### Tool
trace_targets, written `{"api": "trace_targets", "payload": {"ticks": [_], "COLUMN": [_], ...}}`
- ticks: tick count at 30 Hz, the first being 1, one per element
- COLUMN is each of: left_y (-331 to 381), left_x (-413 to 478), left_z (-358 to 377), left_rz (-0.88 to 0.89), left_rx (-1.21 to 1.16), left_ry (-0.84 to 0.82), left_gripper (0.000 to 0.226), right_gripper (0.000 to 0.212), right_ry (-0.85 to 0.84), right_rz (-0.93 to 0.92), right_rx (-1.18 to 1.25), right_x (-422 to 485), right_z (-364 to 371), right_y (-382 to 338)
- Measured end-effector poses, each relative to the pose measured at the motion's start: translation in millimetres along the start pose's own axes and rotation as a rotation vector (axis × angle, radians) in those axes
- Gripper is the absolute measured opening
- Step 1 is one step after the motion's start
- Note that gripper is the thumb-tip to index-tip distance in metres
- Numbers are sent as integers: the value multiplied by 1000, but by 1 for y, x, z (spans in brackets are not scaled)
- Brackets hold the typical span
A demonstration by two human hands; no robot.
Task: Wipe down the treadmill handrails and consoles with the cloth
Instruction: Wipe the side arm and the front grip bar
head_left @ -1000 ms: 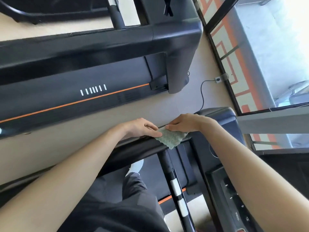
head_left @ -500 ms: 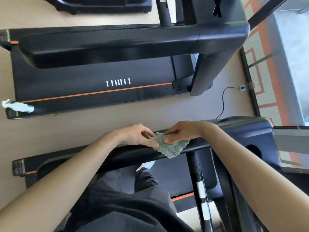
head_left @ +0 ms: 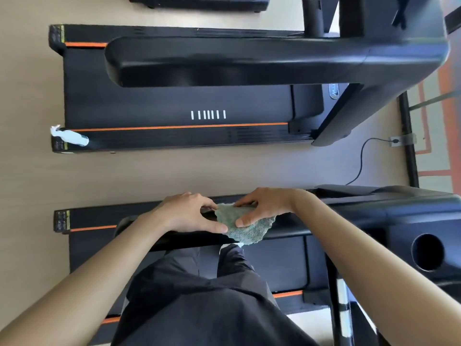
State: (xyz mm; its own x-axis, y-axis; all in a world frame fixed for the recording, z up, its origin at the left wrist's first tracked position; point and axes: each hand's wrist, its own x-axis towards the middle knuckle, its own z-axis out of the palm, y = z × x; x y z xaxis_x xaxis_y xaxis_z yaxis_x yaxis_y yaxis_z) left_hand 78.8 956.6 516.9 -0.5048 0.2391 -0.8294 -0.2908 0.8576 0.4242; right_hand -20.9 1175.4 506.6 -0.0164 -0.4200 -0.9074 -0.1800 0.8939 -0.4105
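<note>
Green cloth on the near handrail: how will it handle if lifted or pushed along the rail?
Probably floppy: the green terry cloth drapes over the black handrail and its free edge hangs wrinkled. Likely light, since the right hand holds it with thumb and fingertips only. Its nubby pile should grip, not slide, on the smooth rail.

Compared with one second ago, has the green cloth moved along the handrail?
Yes. The cloth slid left along the handrail, away from the upright post that it hung over before.
</note>
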Motion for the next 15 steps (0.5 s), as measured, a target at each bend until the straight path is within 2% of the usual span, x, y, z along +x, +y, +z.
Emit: {"api": "trace_targets", "payload": {"ticks": [8, 15], "left_y": [-79, -146], "left_x": [-47, -81], "left_z": [4, 15], "left_rz": [-109, -188], "left_rx": [-7, -142], "left_ry": [85, 175], "left_gripper": [85, 95], "right_gripper": [80, 82], "right_ry": [2, 26], "right_rz": [-80, -158], "right_rx": [-30, -67], "right_x": [38, 67], "right_z": [23, 46], "right_y": [-78, -139]}}
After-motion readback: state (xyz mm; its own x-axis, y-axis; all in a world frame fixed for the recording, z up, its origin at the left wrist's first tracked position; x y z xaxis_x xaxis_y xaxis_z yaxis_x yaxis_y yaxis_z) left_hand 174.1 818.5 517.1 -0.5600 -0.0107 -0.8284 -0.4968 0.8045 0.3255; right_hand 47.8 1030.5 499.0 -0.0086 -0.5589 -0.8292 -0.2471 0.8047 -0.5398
